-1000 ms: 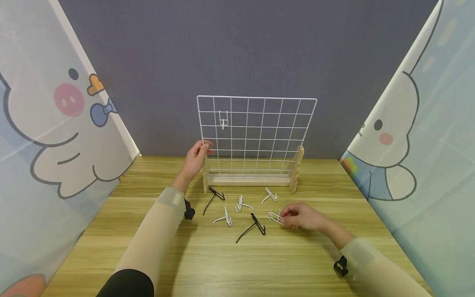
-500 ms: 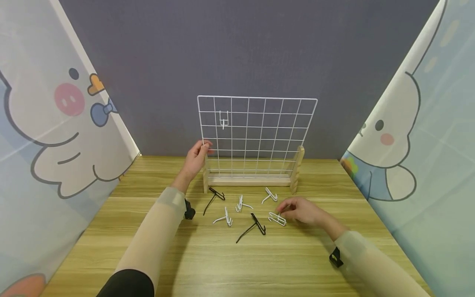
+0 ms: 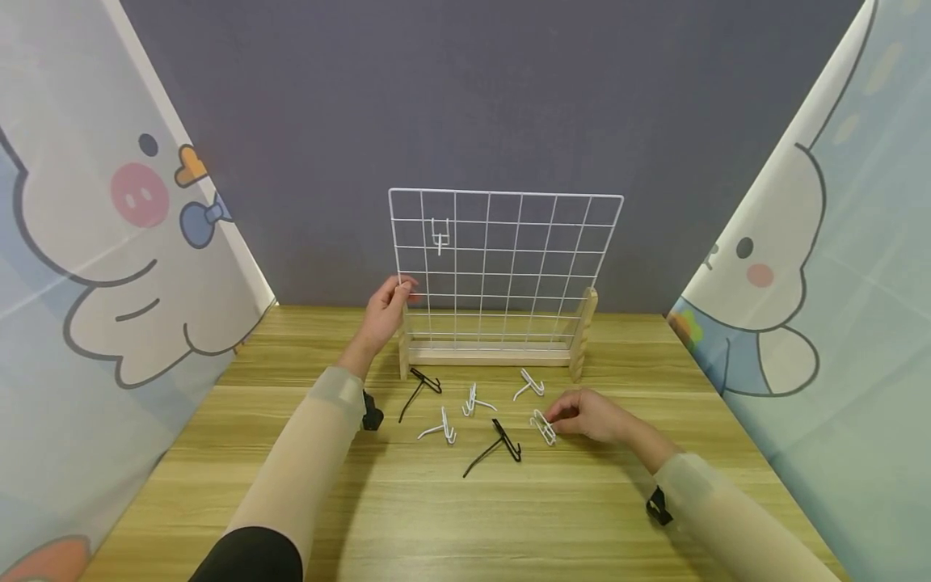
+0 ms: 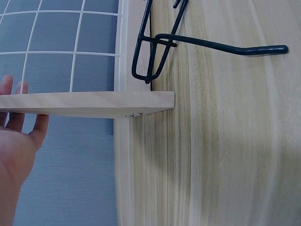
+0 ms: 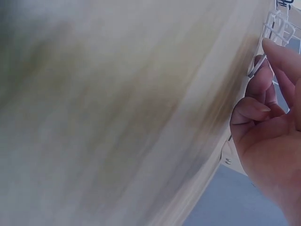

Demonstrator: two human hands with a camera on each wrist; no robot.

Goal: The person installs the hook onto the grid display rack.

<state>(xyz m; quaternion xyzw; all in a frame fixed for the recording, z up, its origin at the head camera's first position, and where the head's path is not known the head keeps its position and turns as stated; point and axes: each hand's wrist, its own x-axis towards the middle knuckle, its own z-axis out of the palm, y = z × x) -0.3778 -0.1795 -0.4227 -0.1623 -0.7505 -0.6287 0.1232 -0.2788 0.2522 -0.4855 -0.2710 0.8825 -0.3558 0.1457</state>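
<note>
A white wire grid rack (image 3: 509,193) stands upright in a wooden base (image 3: 489,356). My left hand (image 3: 384,314) grips its left side, with fingers around the wooden side post (image 4: 89,100) in the left wrist view. On the right of the table, my right hand (image 3: 592,416) pinches the prong of a white wire display hook (image 3: 543,427) between thumb and fingers. That hook is tilted, close to the tabletop; contact is hard to tell. Another white hook (image 3: 440,234) hangs on the grid's upper left.
Loose on the wooden table (image 3: 407,517) lie white hooks, among them one at the back (image 3: 528,383), and two black hooks, a front one (image 3: 503,440) and a left one (image 3: 425,381). Printed cloths flank both sides; a grey panel (image 3: 509,97) rises behind.
My right hand has shifted its hold to the white hook's prong, and the hook has turned from lying nearly sideways to a steeper slant. The left hand stays on the rack.
</note>
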